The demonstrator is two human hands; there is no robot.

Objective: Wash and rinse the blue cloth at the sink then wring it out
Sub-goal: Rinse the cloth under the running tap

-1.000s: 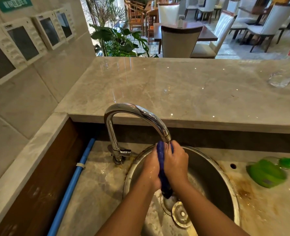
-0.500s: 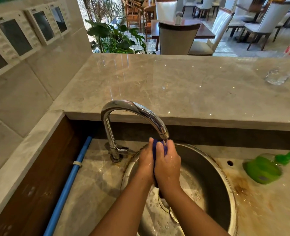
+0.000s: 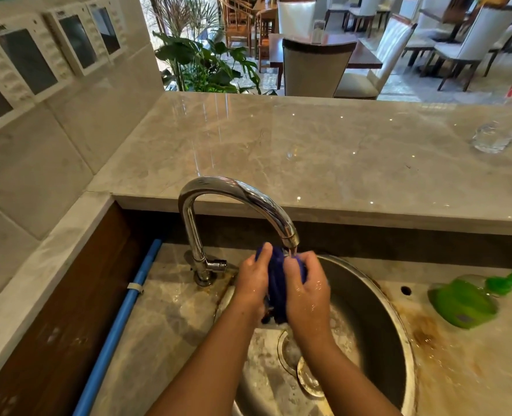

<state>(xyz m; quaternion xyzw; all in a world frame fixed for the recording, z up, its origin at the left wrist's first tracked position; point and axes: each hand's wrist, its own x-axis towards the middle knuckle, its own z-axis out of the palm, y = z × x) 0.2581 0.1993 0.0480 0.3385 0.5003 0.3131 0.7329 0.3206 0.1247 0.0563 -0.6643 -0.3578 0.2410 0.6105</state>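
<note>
Head view, looking down over the sink, and I have both hands closed on the blue cloth (image 3: 275, 277) right under the spout of the chrome tap (image 3: 236, 193). My left hand (image 3: 253, 280) wraps the cloth from the left, thumb raised along its upper edge, fingers curled round the back where I cannot see them. My right hand (image 3: 305, 286) clamps it from the right, knuckles toward me, skin wet and shining. The cloth is bunched into a thick upright roll pressed between the two palms; its top sits just below the tap's mouth, touching or nearly touching the outlet, and its dark lower end hangs out beneath my hands above the basin. A thin run of water shows at the spout, though I cannot tell how strong it is. The round steel sink (image 3: 398, 331) lies below, with the drain (image 3: 296, 349) and a loose strainer plug (image 3: 310, 379) at its bottom, both partly hidden by my right forearm. A green bottle (image 3: 465, 304) lies on its side on the stained stone well to the right of the basin. A blue pipe (image 3: 122, 319) runs along the left edge of the lower counter. On the raised marble ledge (image 3: 278, 151) behind the tap, far right, stands a clear glass (image 3: 492, 139)
</note>
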